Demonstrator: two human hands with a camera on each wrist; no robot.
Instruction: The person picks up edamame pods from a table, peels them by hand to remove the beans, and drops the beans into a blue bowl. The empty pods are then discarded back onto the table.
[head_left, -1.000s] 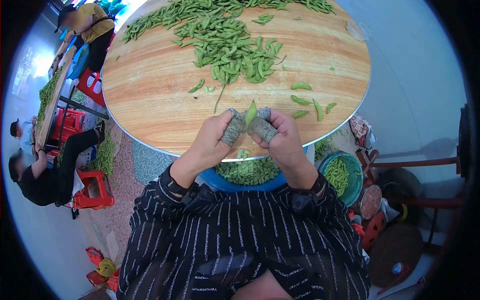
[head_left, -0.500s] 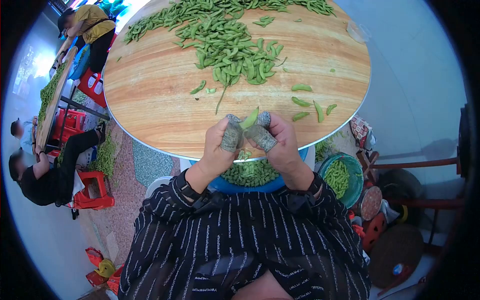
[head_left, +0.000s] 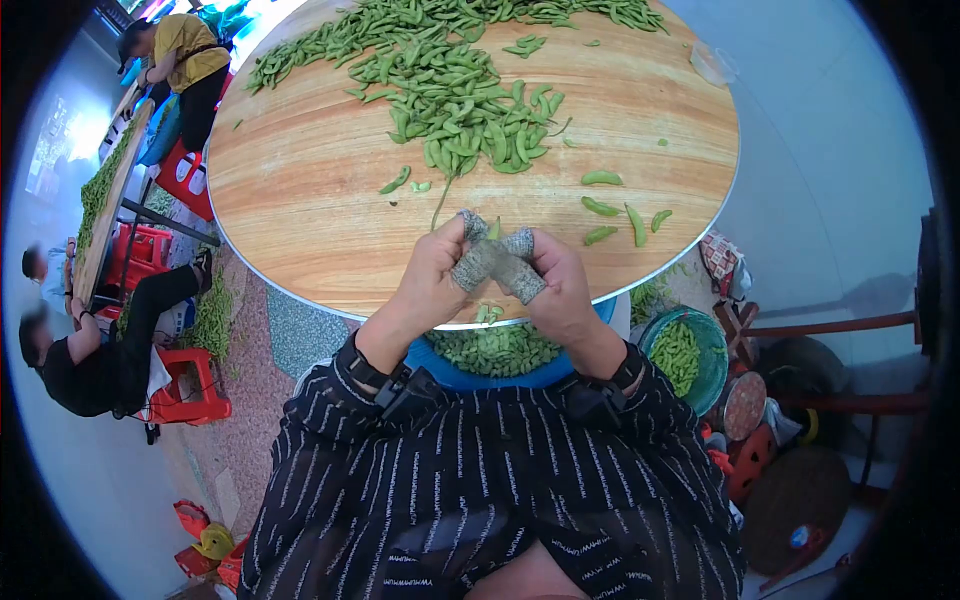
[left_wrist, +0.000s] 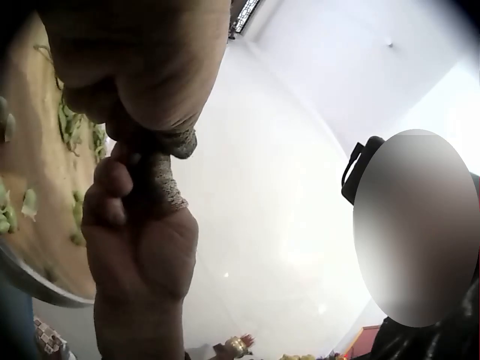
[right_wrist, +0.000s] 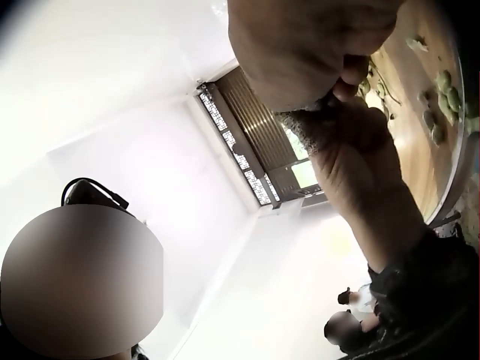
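Two hands, left (head_left: 425, 275) and right (head_left: 560, 285), were pinched together on one pod (head_left: 493, 231) above the bench (head_left: 300, 190). Shelling was judged underway; splitting the pod was called for next.

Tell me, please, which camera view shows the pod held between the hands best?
The head view: the pod peeks green between the left hand and right hand. Both wrist views show only hands, hiding it.

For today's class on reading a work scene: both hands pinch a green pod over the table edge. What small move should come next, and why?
Probably squeeze the pod open: the left hand and right hand pinch it directly above the blue basin of beans.
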